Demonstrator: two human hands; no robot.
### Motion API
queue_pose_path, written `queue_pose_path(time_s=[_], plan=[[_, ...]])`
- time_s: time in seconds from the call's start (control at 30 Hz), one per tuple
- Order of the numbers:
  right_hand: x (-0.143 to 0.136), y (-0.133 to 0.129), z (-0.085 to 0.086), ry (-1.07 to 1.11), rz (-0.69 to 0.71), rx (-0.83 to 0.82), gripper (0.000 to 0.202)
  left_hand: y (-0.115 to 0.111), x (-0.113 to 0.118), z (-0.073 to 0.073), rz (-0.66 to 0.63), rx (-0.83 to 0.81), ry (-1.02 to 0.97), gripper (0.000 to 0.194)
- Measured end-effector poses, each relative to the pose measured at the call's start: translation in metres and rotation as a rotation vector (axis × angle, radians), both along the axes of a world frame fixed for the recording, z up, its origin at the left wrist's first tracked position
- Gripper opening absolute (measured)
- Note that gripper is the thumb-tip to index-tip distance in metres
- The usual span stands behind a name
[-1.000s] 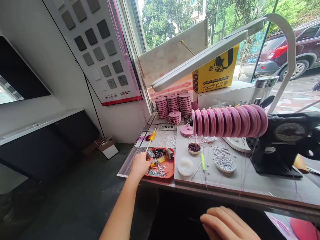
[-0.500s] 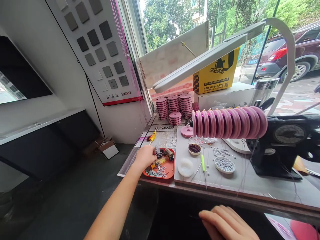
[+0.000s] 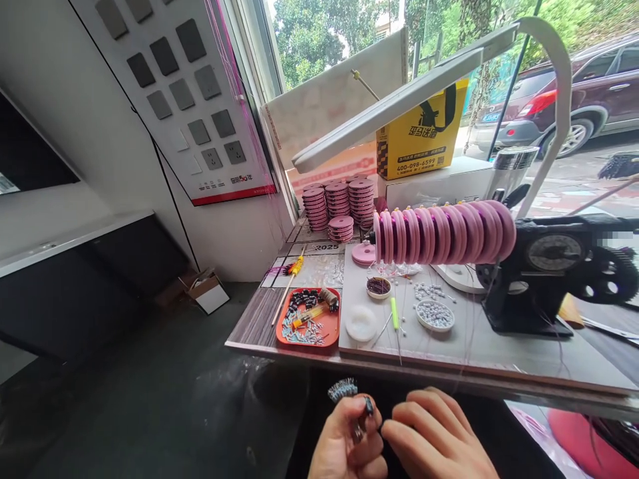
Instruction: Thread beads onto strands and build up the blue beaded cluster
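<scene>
My left hand (image 3: 349,439) is closed in front of the table edge. Between its thumb and index finger is a small glossy black piece (image 3: 369,405), too small to name surely. A fan-shaped cluster of thin silvery-tipped pieces (image 3: 342,390) sticks out above the thumb. Close beside it, my right hand (image 3: 439,436) has its fingers curled and pressed together, fingertips toward the left hand; anything in them is hidden. Beyond the hands, an orange-red tray (image 3: 327,336) holds black pieces, small metallic pieces, a yellow-orange stick and a brownish roll.
Pink spools (image 3: 444,233) line a shaft on a black winding machine (image 3: 524,286). On the grey board (image 3: 469,356) are a dish of grey beads (image 3: 435,315), a dish of dark bits (image 3: 379,287), a white round dish (image 3: 361,323) and a green-handled needle tool (image 3: 395,314). A lamp (image 3: 399,106) arches above.
My left hand has left the tray and come down to the right, beside my right hand, with the black piece in it. The right hand has shifted slightly left and up.
</scene>
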State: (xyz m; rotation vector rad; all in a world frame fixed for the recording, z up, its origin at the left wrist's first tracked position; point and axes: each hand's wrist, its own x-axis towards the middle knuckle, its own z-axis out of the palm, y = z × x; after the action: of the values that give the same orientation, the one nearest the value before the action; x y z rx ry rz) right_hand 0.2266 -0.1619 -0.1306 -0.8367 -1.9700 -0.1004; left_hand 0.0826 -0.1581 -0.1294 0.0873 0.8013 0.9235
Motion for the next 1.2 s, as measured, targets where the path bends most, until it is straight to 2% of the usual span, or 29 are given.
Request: queue_pose_path(time_s=[0.1,0.27,0.57,0.83,1.0,1.2], plan=[[0.001,-0.001,-0.003,-0.012,-0.006,-0.033,0.024,0.002,-0.002,-0.002,0.041,-0.036,-0.085,0.037],[0.003,0.0,-0.006,-0.035,0.02,-0.025,0.021,0.0,-0.002,-0.003,0.083,-0.033,-0.094,0.035],[0.004,0.001,-0.012,-0.062,0.041,-0.032,0.022,-0.001,-0.002,-0.003,0.072,-0.008,-0.098,0.036],[0.003,0.0,-0.01,-0.067,0.032,-0.021,0.022,0.0,-0.002,-0.003,0.064,-0.003,-0.107,0.037],[0.006,0.002,-0.005,-0.035,-0.01,-0.018,0.016,-0.003,-0.003,-0.002,0.047,0.059,-0.095,0.035],[0.009,0.002,-0.003,0.002,-0.036,-0.084,0.012,-0.012,0.0,-0.006,0.105,0.118,0.007,0.036]])
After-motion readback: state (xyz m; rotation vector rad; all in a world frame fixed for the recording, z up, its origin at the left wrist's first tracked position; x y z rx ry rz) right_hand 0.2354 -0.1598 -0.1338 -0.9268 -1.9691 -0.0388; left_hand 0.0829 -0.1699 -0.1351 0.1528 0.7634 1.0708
